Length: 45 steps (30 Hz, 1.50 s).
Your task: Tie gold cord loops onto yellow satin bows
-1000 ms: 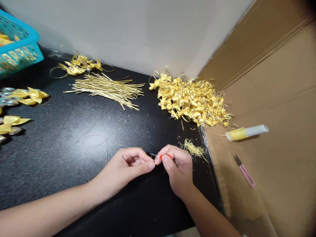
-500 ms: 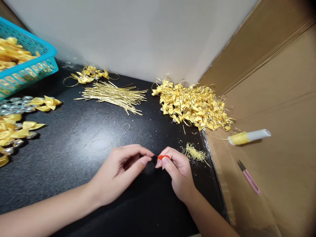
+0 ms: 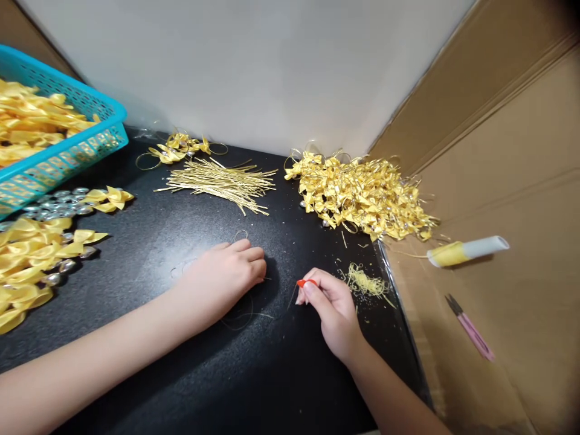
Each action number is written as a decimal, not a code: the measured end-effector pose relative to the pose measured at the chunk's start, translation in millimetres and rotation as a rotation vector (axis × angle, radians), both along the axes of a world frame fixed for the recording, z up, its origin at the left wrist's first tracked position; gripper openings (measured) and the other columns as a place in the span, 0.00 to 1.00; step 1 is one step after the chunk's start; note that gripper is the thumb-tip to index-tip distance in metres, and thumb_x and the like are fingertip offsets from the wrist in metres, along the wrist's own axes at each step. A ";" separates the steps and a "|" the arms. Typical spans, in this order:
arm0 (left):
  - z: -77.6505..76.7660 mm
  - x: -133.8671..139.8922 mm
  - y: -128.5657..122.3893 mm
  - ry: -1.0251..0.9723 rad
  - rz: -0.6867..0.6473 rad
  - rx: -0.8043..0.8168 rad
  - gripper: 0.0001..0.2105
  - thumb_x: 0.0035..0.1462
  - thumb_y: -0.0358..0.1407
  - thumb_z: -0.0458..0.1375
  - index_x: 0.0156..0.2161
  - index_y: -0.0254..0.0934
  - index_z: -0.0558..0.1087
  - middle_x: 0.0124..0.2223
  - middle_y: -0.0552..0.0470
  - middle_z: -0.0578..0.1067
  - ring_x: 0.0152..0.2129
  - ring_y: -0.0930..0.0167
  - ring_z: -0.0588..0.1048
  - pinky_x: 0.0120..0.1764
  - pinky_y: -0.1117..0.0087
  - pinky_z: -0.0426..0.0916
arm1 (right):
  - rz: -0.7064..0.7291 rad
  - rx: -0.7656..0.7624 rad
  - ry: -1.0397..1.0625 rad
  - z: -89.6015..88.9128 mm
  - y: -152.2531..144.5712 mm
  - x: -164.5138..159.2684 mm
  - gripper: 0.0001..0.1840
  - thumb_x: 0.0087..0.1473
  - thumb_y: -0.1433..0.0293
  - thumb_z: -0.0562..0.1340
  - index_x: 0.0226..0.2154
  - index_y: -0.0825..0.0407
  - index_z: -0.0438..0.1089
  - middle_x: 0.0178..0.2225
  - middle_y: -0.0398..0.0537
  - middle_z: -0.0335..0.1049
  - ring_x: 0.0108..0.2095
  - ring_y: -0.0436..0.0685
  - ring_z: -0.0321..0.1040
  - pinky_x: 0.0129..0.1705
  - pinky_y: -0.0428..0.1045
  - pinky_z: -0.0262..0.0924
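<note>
My right hand (image 3: 333, 308) pinches a small red needle threader (image 3: 307, 283) between thumb and forefinger. A hair-thin line slants down from its left end. To the left, my left hand (image 3: 231, 272) is closed palm down just over the black table, with fingers curled round a fine thread (image 3: 251, 314). The thread loops out above the knuckles and again below the hand, its end lying on the table. A short thin tip sticks out by the fingertips, too fine to tell whether it is a needle. The two hands are apart.
A turquoise basket (image 3: 120, 130) of yellow bows stands at the left, near silver beads (image 3: 67, 202) and loose bows (image 3: 34, 241). Gold ties (image 3: 226, 181) and a bow heap (image 3: 362, 193) lie behind. Right are thread scraps (image 3: 365, 281), a thread-wound tube (image 3: 469, 251) and pink snips (image 3: 471, 332).
My left hand has moved left, away from the right hand, and turned palm down with its fingers curled. The right hand still pinches the red needle threader. The view has shifted slightly.
</note>
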<state>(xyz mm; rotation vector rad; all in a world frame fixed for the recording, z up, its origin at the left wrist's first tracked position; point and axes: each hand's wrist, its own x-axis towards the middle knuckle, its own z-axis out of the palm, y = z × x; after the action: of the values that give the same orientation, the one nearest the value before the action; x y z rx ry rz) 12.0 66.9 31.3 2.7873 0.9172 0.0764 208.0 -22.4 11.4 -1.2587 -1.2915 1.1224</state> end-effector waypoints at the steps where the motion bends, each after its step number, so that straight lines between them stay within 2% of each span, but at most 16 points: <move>1: -0.9 0.4 0.1 0.016 -0.012 0.032 0.08 0.60 0.31 0.60 0.29 0.37 0.75 0.31 0.51 0.76 0.29 0.66 0.70 0.31 0.67 0.60 | -0.001 -0.001 -0.002 -0.4 0.2 0.2 0.18 0.62 0.64 0.57 0.21 0.52 0.64 0.24 0.43 0.63 0.28 0.52 0.61 0.33 0.49 0.55; 5: -6.4 -1.7 2.0 0.030 -0.055 0.135 0.11 0.64 0.29 0.55 0.28 0.36 0.73 0.30 0.50 0.74 0.28 0.66 0.69 0.30 0.66 0.58 | -0.002 -0.009 -0.001 -2.0 1.5 0.5 0.19 0.62 0.63 0.57 0.21 0.51 0.64 0.24 0.43 0.63 0.28 0.52 0.61 0.34 0.49 0.55; 7: -9.3 -3.1 3.6 -0.010 -0.056 0.097 0.12 0.65 0.29 0.53 0.29 0.36 0.72 0.30 0.50 0.74 0.29 0.66 0.69 0.31 0.67 0.59 | -0.005 -0.014 0.000 -2.2 2.1 0.3 0.20 0.62 0.62 0.57 0.21 0.51 0.64 0.23 0.43 0.62 0.27 0.52 0.61 0.34 0.49 0.56; 13: -2.7 -3.9 4.7 -0.478 0.009 -0.424 0.09 0.68 0.34 0.48 0.35 0.37 0.67 0.40 0.50 0.74 0.37 0.70 0.72 0.42 0.71 0.65 | -0.008 -0.021 0.121 -2.2 3.1 -1.3 0.20 0.62 0.60 0.58 0.21 0.51 0.64 0.23 0.43 0.63 0.27 0.51 0.60 0.34 0.49 0.55; 16: 0.7 -2.6 0.5 -0.580 0.065 -0.511 0.09 0.67 0.34 0.48 0.35 0.38 0.66 0.38 0.52 0.73 0.36 0.71 0.71 0.41 0.73 0.65 | -0.009 -0.046 0.246 -3.9 4.2 -2.4 0.20 0.61 0.61 0.59 0.21 0.51 0.64 0.23 0.42 0.62 0.26 0.51 0.59 0.34 0.48 0.56; 20: -2.3 0.3 -4.5 -0.608 0.053 -0.500 0.08 0.66 0.34 0.49 0.34 0.38 0.67 0.36 0.53 0.73 0.34 0.71 0.71 0.41 0.72 0.65 | -0.006 -0.061 0.330 -5.4 5.1 -3.2 0.19 0.60 0.61 0.60 0.20 0.51 0.64 0.23 0.42 0.62 0.26 0.51 0.59 0.33 0.48 0.55; 38: -3.8 2.4 -5.3 -0.621 0.052 -0.463 0.08 0.66 0.33 0.49 0.34 0.38 0.67 0.36 0.51 0.73 0.35 0.70 0.70 0.41 0.70 0.66 | 0.009 -0.141 0.339 -3.5 7.0 -5.5 0.23 0.56 0.55 0.62 0.18 0.51 0.65 0.21 0.43 0.63 0.25 0.51 0.61 0.31 0.48 0.58; 45: -2.6 2.1 -6.1 -0.648 0.031 -0.449 0.08 0.66 0.30 0.49 0.34 0.38 0.67 0.36 0.52 0.72 0.35 0.71 0.70 0.40 0.71 0.65 | 0.023 -0.141 0.385 -4.1 7.4 -5.2 0.22 0.57 0.57 0.63 0.18 0.52 0.66 0.21 0.42 0.63 0.25 0.50 0.60 0.31 0.47 0.56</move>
<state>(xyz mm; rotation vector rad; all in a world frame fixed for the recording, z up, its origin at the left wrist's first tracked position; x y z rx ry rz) 14.0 60.8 28.7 2.1168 0.6946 0.6470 202.8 -15.0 7.3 -1.0626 -0.9531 1.4132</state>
